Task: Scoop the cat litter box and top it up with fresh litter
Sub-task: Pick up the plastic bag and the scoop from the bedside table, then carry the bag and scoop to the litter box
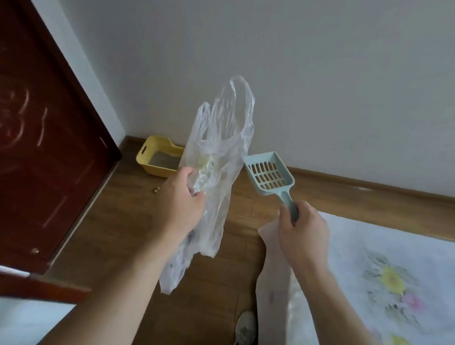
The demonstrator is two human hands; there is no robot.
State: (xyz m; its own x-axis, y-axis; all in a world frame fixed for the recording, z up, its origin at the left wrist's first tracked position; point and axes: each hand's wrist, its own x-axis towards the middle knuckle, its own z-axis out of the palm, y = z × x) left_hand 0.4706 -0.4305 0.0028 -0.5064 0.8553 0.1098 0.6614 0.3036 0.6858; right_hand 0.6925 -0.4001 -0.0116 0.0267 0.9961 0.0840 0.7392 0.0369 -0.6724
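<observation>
Forearms come in from the near edge, shoe [245,330] on the wood floor [122,232] between them. Left hand [183,196]: fingers curled, bunching a clear plastic bag [224,133] at mid-height; handles stick up, the rest hangs below the wrist. Probably gripped there to get the mouth open for waste. Something pale shows inside the bag near the fingers, can't tell what. Right hand [302,228]: closed round the handle of a pale blue slotted scoop [269,173], blade up and pointing far-left, just beside the bag, empty. Looks carried, not yet digging.

Yellow litter box [150,157] sits far, on the floor in the corner against the white wall [312,69], grey litter inside, partly hidden behind the bag, well apart from both hands. Two small pellets [156,190] lie on the floor near it. Dark red door [32,127] left, floral sheet [391,269] right. No fresh litter supply in view. Scooping not yet begun, by my read.
</observation>
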